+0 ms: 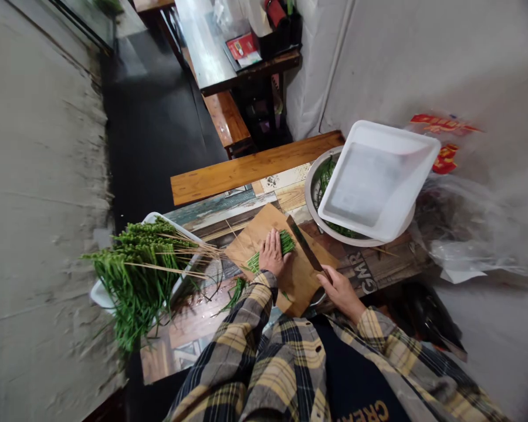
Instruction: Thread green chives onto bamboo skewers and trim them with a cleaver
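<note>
A bunch of cut green chives (287, 241) lies on a wooden cutting board (305, 287) in front of me. My left hand (271, 253) rests flat across the bunch, fingers stretched out and pressing it onto the board. The stalks show on both sides of that hand. Closed around a handle, my right hand (341, 288) holds a knife (305, 243). Its dark blade stands over the board, just right of the chives and apart from my left fingers. Some loose chives (234, 296) lie beside the board's left edge.
Left stands a white tray (187, 272) heaped with skewered chives (136, 275), its sticks pointing at the board. At right, a white plastic tray (374, 176) lies across a metal bowl (310, 193) of greens. Plastic bags (479, 217) lie by the wall. A wooden bench (255, 167) runs behind.
</note>
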### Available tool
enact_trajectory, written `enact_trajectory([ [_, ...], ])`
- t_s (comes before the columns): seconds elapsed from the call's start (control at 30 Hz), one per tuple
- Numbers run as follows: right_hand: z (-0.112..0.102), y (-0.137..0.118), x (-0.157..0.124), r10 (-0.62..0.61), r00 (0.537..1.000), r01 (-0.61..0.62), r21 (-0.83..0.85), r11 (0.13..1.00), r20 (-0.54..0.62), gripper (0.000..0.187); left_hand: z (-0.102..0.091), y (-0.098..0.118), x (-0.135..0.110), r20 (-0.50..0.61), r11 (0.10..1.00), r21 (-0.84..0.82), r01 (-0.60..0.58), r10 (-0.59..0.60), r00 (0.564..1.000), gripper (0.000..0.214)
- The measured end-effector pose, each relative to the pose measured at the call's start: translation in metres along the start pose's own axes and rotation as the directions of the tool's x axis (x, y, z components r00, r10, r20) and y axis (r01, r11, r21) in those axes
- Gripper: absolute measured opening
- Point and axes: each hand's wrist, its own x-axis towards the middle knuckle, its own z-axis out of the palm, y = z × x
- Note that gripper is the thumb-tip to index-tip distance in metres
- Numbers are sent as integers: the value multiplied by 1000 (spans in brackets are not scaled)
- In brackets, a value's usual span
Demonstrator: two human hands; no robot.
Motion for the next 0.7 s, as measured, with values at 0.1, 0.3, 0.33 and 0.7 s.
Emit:
enact_trajectory([
  [0.1, -8, -5, -1, 3, 1000, -3, 10, 1000, 16, 33, 0, 5, 3, 25, 999, -11, 46, -46, 999, 69],
  [0.3, -7, -10, -2, 6, 998, -6, 2, 1000, 63, 34, 5, 5, 4, 5, 999, -24, 41, -41, 999, 67],
  [0.33, -6, -10, -2, 9, 997, -9, 1, 1000, 70, 34, 5, 4, 5, 3, 999, -23, 38, -38, 999, 67],
  [0.7, -3, -9, 3, -12, 996, 13, -10, 1000, 91, 31, 7, 1, 5, 5, 1000, -18, 14, -14, 1000, 68],
])
